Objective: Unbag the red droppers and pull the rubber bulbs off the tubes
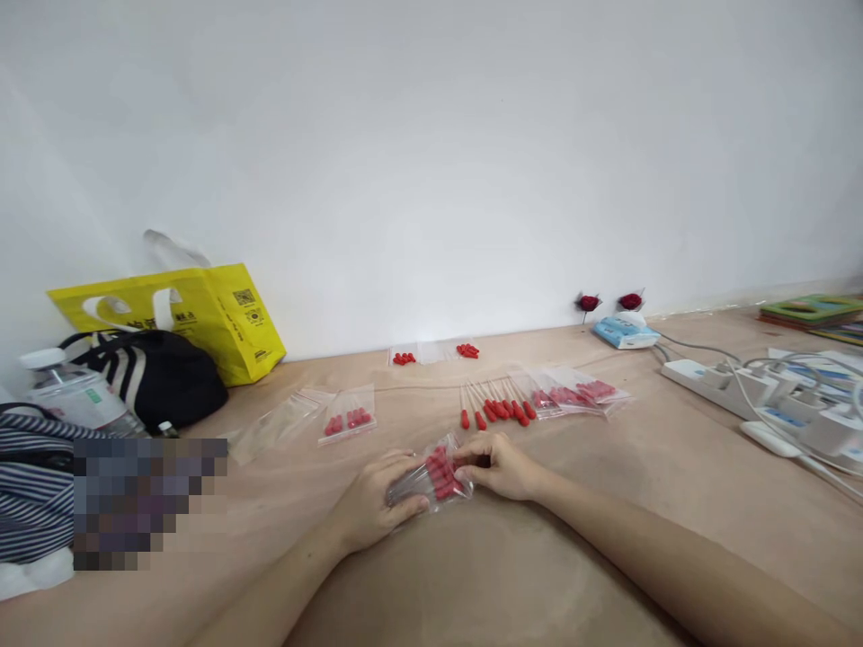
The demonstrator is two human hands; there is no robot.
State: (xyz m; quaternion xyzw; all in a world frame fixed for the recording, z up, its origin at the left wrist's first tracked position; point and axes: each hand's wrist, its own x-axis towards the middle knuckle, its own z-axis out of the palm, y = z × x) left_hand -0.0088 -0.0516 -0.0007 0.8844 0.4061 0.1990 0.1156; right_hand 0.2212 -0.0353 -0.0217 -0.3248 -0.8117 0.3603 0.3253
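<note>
From afar, I have the left hand point(378, 496) and right hand point(504, 467), fingers gripping a clear bag point(441, 474) of red-bulbed droppers, just nearside of the loose droppers point(502, 410), which lie unbagged, while filled packets point(597, 390) to their right look finished.

The bare left forearm point(293, 584) and right forearm point(647, 539) taper smoothly toward narrow wrists point(539, 483) and slender fingers point(480, 446).
</note>
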